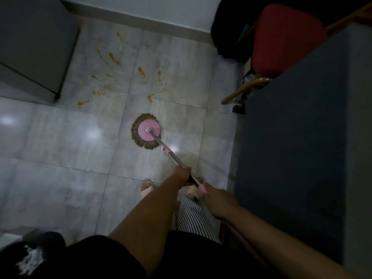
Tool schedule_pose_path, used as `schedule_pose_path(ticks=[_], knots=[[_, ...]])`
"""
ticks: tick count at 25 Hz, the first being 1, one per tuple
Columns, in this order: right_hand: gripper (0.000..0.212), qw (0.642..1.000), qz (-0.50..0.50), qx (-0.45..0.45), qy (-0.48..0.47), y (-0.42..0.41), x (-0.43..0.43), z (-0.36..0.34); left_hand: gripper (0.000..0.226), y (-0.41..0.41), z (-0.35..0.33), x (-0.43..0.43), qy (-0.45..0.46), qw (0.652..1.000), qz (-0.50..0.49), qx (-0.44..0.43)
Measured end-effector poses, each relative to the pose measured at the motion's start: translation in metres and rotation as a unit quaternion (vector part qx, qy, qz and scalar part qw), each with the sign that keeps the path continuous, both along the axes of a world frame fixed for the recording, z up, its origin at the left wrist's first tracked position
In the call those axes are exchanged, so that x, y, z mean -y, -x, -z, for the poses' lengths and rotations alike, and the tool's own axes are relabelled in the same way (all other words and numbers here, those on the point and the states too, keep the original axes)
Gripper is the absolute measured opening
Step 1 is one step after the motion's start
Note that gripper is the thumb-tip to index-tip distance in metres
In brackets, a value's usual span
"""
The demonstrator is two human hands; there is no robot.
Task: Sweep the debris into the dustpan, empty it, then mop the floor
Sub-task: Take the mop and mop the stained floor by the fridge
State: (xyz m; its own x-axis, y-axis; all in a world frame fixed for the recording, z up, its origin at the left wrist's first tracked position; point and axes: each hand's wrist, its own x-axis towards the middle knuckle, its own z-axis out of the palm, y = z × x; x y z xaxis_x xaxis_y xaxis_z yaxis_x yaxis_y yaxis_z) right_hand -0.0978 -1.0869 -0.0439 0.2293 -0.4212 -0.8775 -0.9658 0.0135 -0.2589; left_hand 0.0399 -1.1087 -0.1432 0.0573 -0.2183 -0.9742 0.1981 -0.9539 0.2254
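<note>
Mopping stage, judged early. Spin mop head (146,132) lies flat on the tiled floor (60,137), just short of the orange splatter (113,58) spread towards the wall. Left hand (182,175) clamped round the mop handle (174,157); right hand (217,198) wrapped on its pink grip, nearer the body. No dustpan in view; sweeping presumably done, stains not yet wiped

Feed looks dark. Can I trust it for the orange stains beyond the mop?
Head view: dim, corners near black; glare on the tiles left of the mop head; orange stains readable beyond it; left hand and right hand on the handle look soft.
</note>
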Motion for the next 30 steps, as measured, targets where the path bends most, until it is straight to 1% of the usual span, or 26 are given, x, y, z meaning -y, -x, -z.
schedule_pose_path(ticks=[3, 9, 12, 17, 21, 24, 27, 30], knots=[[0.033, 0.999, 0.005, 0.034, 0.006, -0.017, 0.001, 0.011, 0.036, -0.017, 0.01, 0.002, 0.003, 1.0, -0.006, 0.023], [0.034, 0.999, 0.001, 0.046, 0.013, -0.078, 0.041, 0.037, 0.038, -0.081, 0.04, 0.033, 0.03, 0.997, -0.028, 0.066], [0.038, 0.997, 0.012, 0.074, 0.008, -0.135, 0.062, 0.049, 0.037, -0.138, 0.055, 0.051, 0.044, 0.993, -0.034, 0.099], [0.042, 0.997, -0.006, 0.076, 0.033, -0.259, 0.095, 0.08, 0.041, -0.264, 0.09, 0.086, 0.05, 0.988, -0.023, 0.146], [0.028, 0.994, -0.008, 0.077, 0.076, -0.367, 0.122, 0.101, 0.043, -0.375, 0.104, 0.121, 0.056, 0.983, -0.044, 0.171], [0.028, 0.993, -0.009, 0.083, 0.088, -0.433, 0.141, 0.112, 0.04, -0.44, 0.109, 0.142, 0.06, 0.981, -0.045, 0.18], [0.03, 0.993, -0.004, 0.094, 0.076, -0.471, 0.153, 0.111, 0.042, -0.478, 0.11, 0.153, 0.071, 0.981, -0.051, 0.175], [0.031, 0.993, -0.006, 0.09, 0.07, -0.476, 0.154, 0.105, 0.041, -0.483, 0.104, 0.152, 0.075, 0.981, -0.055, 0.169]])
